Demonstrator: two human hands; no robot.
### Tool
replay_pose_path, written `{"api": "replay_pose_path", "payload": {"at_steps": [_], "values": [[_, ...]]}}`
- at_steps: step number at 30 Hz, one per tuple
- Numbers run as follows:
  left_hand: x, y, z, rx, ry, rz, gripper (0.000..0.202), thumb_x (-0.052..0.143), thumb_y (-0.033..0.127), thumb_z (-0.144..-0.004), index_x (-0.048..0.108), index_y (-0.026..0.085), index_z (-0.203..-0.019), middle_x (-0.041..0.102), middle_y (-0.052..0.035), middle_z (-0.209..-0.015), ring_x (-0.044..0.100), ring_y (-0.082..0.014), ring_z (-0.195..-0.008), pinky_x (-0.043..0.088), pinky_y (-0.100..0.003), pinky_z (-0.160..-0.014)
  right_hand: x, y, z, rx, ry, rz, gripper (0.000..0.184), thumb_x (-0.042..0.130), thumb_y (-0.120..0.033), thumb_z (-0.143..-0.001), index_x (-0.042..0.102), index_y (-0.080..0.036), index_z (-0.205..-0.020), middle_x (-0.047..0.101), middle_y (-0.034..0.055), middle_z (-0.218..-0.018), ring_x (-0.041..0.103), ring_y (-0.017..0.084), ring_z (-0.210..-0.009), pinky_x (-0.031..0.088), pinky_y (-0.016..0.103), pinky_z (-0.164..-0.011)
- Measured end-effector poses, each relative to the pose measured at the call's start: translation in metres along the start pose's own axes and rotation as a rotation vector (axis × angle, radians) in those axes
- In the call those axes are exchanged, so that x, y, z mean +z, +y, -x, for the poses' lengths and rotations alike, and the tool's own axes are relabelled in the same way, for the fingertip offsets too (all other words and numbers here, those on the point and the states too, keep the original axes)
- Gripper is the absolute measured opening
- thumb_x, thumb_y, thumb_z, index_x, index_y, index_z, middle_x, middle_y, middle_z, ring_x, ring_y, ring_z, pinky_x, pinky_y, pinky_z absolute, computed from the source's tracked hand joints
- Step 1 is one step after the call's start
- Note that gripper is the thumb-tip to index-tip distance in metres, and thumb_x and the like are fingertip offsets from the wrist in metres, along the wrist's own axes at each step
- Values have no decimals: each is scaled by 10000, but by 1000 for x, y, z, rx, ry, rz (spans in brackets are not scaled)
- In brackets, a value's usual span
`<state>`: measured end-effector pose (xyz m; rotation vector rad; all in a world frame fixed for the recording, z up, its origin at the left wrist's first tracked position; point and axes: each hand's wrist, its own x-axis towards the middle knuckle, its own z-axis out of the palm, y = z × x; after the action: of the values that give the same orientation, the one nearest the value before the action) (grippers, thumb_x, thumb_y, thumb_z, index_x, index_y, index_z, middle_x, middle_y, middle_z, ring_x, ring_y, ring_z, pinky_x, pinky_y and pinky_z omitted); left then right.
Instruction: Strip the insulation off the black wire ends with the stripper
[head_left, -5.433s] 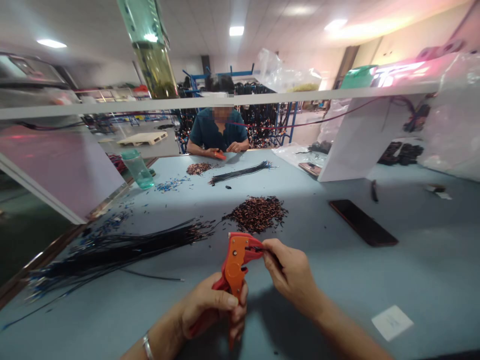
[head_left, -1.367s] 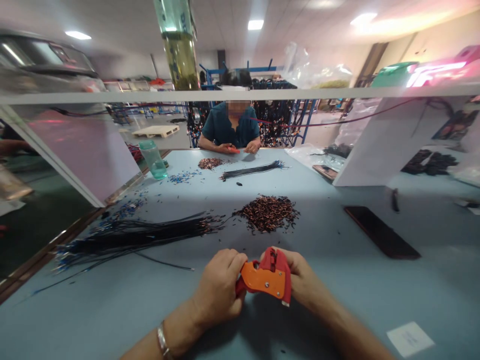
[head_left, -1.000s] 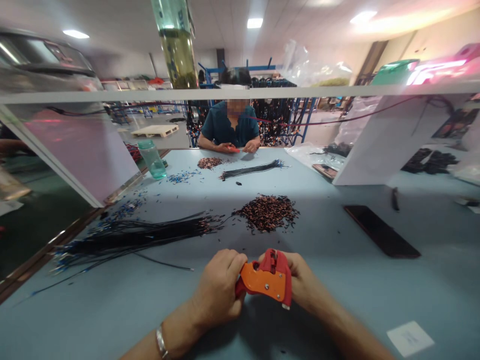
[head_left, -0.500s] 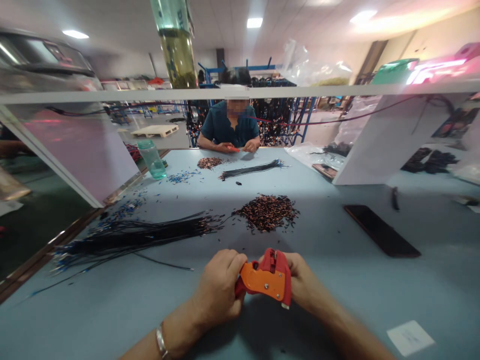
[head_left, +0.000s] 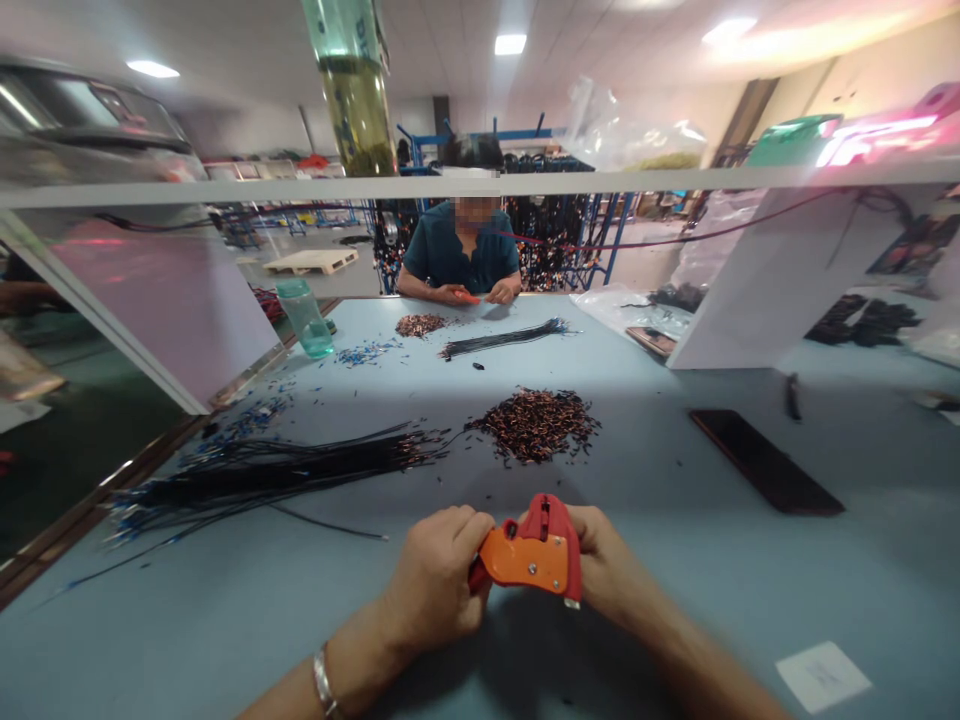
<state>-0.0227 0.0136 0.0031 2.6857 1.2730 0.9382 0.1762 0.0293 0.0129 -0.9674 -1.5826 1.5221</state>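
An orange and red wire stripper point(head_left: 534, 555) lies sideways between my two hands, low over the blue table point(head_left: 225, 620). My left hand point(head_left: 439, 585) is closed round its handles, which are hidden under my fingers. My right hand point(head_left: 604, 565) is curled against the tool's red head from the right; its fingertips are hidden behind the head. Beyond the tool lies a pile of small brown cut pieces point(head_left: 536, 424). To the left stretches a long bundle of thin black wires point(head_left: 277, 470).
A dark phone point(head_left: 765, 475) lies at the right, a white slip point(head_left: 823, 675) near the front right. A green cup point(head_left: 306, 318) and blue scraps point(head_left: 255, 415) sit at the left. Across the table a person point(head_left: 459, 262) works with another wire bundle point(head_left: 501, 340).
Since the earliest frame the stripper has been turned from upright to sideways and brought closer, with both hands now on it. Over the last second almost nothing has moved.
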Motion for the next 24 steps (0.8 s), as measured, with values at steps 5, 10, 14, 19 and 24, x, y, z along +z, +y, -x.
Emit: {"api": "replay_pose_path", "payload": {"at_steps": [5,10,14,19,24], "values": [[0,0,0,9,0,5,199,470,114,-678,483,220,-846,600,-31,-677,545,-189,-581,370,-293,-525,1,-4,0,13,-2,-16,162,689,-292,-743,665,-138,-702,619,-4,-665,520,119,-613,446,220,-595],[1,-1,1,27,4,5,159,472,118,-685,435,235,-785,576,-4,-626,522,-169,-525,318,-288,-490,2,-6,0,-2,6,-14,132,674,-247,-725,659,-138,-654,591,-6,-627,489,111,-591,417,197,-539],[2,-2,2,19,-9,29,193,473,92,-669,385,245,-745,532,22,-580,482,-152,-478,276,-284,-472,1,-4,-1,-32,-3,0,153,649,-229,-731,664,-144,-605,633,7,-652,547,138,-649,447,207,-571],[3,-2,3,-13,-49,62,190,480,96,-683,378,245,-741,541,22,-574,488,-149,-474,269,-280,-478,2,-5,-1,-25,-15,-7,157,653,-257,-740,696,-150,-633,687,35,-714,615,187,-741,477,226,-586],[2,0,2,-66,-98,111,175,491,110,-711,377,241,-727,540,26,-559,477,-138,-457,269,-266,-478,1,-2,-2,-37,-34,-5,119,614,-232,-730,681,-152,-671,663,21,-667,580,151,-650,460,226,-579]]}}
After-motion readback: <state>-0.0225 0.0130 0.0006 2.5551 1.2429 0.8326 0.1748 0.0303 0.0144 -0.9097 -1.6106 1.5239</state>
